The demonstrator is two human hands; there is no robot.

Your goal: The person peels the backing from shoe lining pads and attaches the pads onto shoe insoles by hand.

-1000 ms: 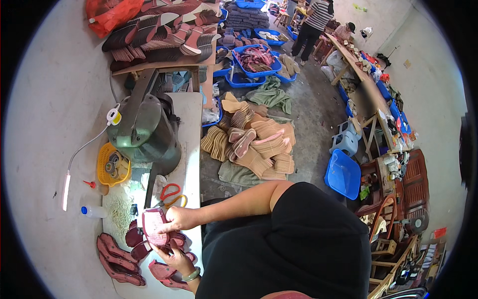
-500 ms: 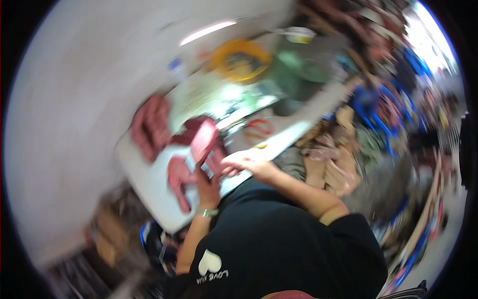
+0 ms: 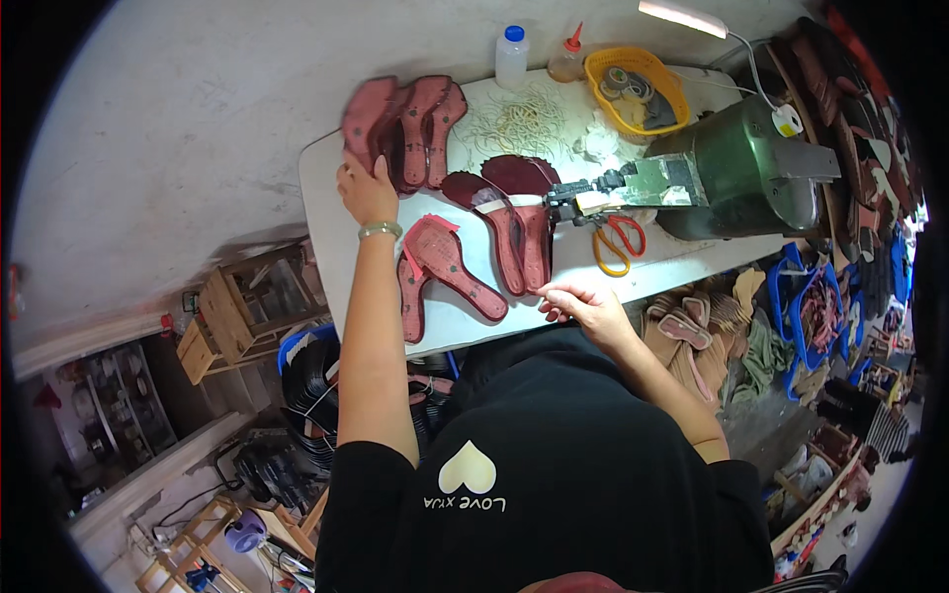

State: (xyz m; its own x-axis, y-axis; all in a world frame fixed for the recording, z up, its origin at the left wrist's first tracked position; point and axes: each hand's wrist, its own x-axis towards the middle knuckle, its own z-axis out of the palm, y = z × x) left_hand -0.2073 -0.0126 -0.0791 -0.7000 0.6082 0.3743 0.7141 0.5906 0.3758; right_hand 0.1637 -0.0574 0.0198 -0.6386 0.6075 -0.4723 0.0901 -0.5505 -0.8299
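My left hand (image 3: pixel 368 190) is at the far left of the white table, its fingers round the narrow end of a dark red shoe insole (image 3: pixel 370 111). That piece stands against several similar insoles (image 3: pixel 425 119). My right hand (image 3: pixel 585 304) is near the table's front edge, thumb and fingertips pinched close to the heel end of an insole (image 3: pixel 535 247) with a dark red upper piece; whatever lies between the fingertips is too small to make out. Another such insole (image 3: pixel 502 242) lies beside it. Nearer me rest two loose insoles (image 3: pixel 457 267), one with a pink strip.
A green sewing machine (image 3: pixel 732 173) stands at the right of the table (image 3: pixel 326 188). Orange-and-red scissors (image 3: pixel 615 249) lie before it. Behind are a yellow basket (image 3: pixel 643 74), two bottles (image 3: pixel 511 64) and loose thread (image 3: pixel 524 119). A lamp (image 3: pixel 682 17) hangs above.
The view has turned and sharpened. My left hand has moved from the table's middle to the stack at the far left, with an insole in it. My right hand has come apart from it.
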